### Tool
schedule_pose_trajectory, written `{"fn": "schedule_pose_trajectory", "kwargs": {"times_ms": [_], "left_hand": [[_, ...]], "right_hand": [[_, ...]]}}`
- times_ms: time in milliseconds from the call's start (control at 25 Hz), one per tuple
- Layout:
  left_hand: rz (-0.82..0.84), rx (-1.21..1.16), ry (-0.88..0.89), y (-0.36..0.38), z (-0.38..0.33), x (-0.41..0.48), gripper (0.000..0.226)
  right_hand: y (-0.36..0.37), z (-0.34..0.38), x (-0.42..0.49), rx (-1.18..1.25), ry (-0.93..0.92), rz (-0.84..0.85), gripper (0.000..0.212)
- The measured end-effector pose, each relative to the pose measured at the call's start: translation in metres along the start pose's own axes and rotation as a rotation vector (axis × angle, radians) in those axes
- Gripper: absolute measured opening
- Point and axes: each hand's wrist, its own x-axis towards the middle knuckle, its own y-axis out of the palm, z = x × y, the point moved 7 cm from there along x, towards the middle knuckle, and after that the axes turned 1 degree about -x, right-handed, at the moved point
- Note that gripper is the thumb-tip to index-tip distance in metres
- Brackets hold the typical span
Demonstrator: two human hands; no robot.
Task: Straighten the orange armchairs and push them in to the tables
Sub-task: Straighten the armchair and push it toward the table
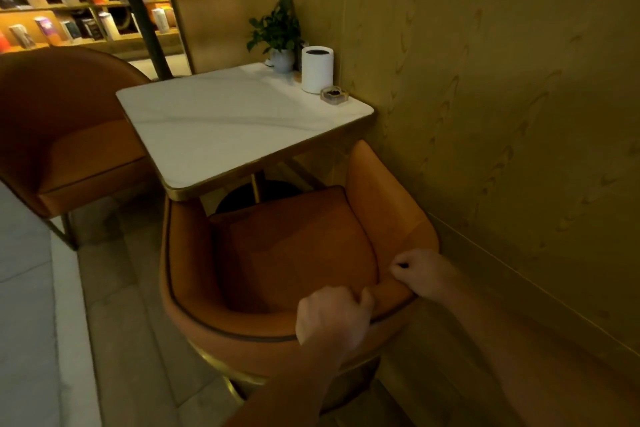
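Gripping armchair (294,253) back, fingers (398,269) curled, front under table (221,121)

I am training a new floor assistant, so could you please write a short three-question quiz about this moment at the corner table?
1. True or false: both hands grip the back rim of the near armchair.
2. Which item on the table stands nearest the wall: A the white cylinder, B the potted plant, C the glass ashtray?
3. Fill in: the second armchair stands to the ____ of the table.

Key
1. True: the left hand and the right hand both close on the rim.
2. C: the glass ashtray sits at the wall-side edge, beside the white cylinder and in front of the potted plant.
3. Left.
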Motion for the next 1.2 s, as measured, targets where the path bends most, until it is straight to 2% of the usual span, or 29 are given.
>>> {"fn": "schedule_pose_trajectory", "kwargs": {"times_ms": [120,200,280,440,760,1000,1200], "left_hand": [[0.041,0.067,-0.003,-0.008,0.008,-0.012,0.056],[0.059,0.103,-0.031,-0.030,0.018,-0.021,0.052],[-0.002,0.110,-0.047,-0.063,0.026,-0.038,0.054],[-0.120,0.075,-0.096,-0.112,0.043,-0.089,0.061],[-0.232,0.061,-0.199,-0.157,0.089,-0.191,0.063],[-0.362,0.025,-0.213,-0.212,0.151,-0.220,0.065],[-0.388,-0.003,-0.237,-0.246,0.228,-0.230,0.079]], "right_hand": [[-0.004,0.017,-0.012,-0.120,-0.063,0.024,0.032],[-0.014,0.029,-0.026,-0.098,-0.071,0.017,0.032],[-0.033,0.050,-0.046,-0.081,-0.094,-0.010,0.032],[-0.070,0.098,-0.091,-0.034,-0.168,-0.080,0.045],[-0.093,0.178,-0.160,0.076,-0.256,-0.088,0.055],[-0.098,0.265,-0.171,-0.045,-0.345,-0.172,0.058],[-0.081,0.352,-0.163,-0.079,-0.371,-0.185,0.055]]}}
